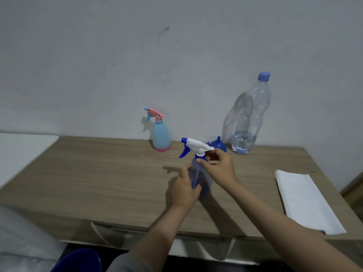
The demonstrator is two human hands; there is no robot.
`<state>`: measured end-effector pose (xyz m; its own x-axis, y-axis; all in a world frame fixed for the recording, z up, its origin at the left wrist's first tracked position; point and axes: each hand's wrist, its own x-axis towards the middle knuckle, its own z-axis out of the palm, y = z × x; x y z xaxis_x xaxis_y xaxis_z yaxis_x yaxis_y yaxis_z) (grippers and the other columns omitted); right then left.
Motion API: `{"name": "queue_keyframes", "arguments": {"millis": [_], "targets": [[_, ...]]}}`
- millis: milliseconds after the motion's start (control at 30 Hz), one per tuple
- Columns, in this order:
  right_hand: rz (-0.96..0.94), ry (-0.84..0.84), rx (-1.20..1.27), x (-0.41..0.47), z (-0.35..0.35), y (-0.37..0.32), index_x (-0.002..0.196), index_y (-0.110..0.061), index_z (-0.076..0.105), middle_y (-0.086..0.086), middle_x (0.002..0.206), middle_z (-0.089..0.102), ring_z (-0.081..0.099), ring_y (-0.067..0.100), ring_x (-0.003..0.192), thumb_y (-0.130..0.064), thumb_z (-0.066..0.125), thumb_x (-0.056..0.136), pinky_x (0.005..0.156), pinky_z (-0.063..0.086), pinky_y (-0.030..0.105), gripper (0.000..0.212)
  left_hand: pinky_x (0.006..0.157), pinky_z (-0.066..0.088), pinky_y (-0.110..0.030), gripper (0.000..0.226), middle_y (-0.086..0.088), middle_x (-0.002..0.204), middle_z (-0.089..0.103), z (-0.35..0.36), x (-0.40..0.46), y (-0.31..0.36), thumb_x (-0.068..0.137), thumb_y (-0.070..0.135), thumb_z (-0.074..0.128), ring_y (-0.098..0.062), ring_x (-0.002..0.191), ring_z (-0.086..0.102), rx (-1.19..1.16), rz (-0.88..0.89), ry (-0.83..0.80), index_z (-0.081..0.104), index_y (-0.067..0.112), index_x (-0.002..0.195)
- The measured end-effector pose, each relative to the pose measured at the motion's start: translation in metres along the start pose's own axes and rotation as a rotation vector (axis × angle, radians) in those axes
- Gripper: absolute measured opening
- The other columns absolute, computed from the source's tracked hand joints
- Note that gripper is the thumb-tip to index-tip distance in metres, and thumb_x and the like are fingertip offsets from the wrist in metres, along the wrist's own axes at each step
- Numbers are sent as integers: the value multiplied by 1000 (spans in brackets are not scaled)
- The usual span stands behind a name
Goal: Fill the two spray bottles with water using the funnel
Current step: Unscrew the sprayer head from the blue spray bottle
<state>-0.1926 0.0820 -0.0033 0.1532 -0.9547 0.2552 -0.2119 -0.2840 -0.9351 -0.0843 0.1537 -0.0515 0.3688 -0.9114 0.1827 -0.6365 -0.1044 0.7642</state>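
On the wood-grain tabletop (98, 173), near its middle, stands a translucent blue plastic spray bottle (204, 179) with a white trigger head and a dark blue nozzle and lever, its nozzle pointing left. The left hand (184, 187) is wrapped around the lower body of this bottle, fingers curled against its left side and thumb across the front, holding it upright on the surface. The right hand (218, 165) pinches the bottle's neck collar just beneath the white head, thumb and fingertips closed around it. A thin dip tube shows faintly through the bottle wall; how much liquid is inside cannot be told.

Behind it, close to the grey wall (176, 55), stands a light blue spray bottle with a pink base and pink-and-blue trigger head (161, 134), its head on and its nozzle also facing left. To the right of that, a dark blue plastic funnel (220, 145) rests mouth-down with its spout up, just beside a tall clear plastic water bottle with a blue cap (249, 118), which holds water only in its lowest part. A stack of white paper sheets (306, 201) lies near the table's right edge.
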Motion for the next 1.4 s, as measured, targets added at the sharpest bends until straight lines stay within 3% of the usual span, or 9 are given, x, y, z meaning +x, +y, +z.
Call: {"name": "queue_keyframes", "arguments": {"millis": [133,333,567,733,833,967,1133,1267,1400], "targets": [[34,-2,-56,4,5,-1,90,-14,65,4,81,66,62,14,78,-24,89,61,71,54,25,39,72,46,-17,66,8,125,58,-1,1,-2,79,34,75,-10,107,59,-21,-24,-6,36,29,131],[-16,0,-89,5,6,1,90,-11,65,1,83,66,63,14,79,-23,84,69,67,49,18,31,83,53,-28,73,10,130,56,-1,6,-6,76,26,76,-12,113,57,-40,19,-17,38,32,138],[-52,-2,-116,7,8,6,94,-12,63,-1,82,65,63,12,77,-25,82,71,66,52,22,32,84,55,-30,68,11,129,55,1,9,-10,78,28,75,-12,112,57,-43,16,-24,41,31,136],[-90,-7,-112,7,10,9,96,-14,62,-2,84,64,59,8,76,-21,80,74,63,48,14,30,84,52,-27,68,11,128,55,2,9,-10,77,27,75,-11,111,57,-33,15,-19,41,31,136],[-125,-66,-146,7,8,8,99,-14,63,-2,90,64,59,9,81,-16,75,78,65,47,17,24,84,50,-24,67,10,128,56,1,9,-9,77,23,74,-11,113,56,-54,15,-26,42,29,136],[-122,-130,-136,8,3,9,99,-15,63,-6,91,63,57,5,82,-11,71,81,68,43,20,20,90,53,-35,71,6,131,55,-1,10,-10,77,24,74,-14,118,54,-39,45,-55,40,29,139],[22,12,39,-2,7,9,103,-11,56,-4,97,61,57,5,86,-19,84,69,72,50,17,45,89,54,-35,70,7,129,56,1,9,-9,79,22,73,-13,116,55,-34,39,-46,38,30,139],[12,59,77,-5,12,7,96,-11,59,-6,90,61,56,3,82,-16,83,71,68,49,11,35,88,54,-34,66,5,126,57,1,9,-8,80,21,71,-13,112,56,-36,32,-48,41,29,138],[-17,8,45,-5,8,11,109,-8,63,1,103,65,59,8,92,-6,70,81,73,48,14,29,85,55,-32,56,6,124,57,0,8,-6,80,26,73,-11,109,58,-57,17,-46,47,25,130]]}}
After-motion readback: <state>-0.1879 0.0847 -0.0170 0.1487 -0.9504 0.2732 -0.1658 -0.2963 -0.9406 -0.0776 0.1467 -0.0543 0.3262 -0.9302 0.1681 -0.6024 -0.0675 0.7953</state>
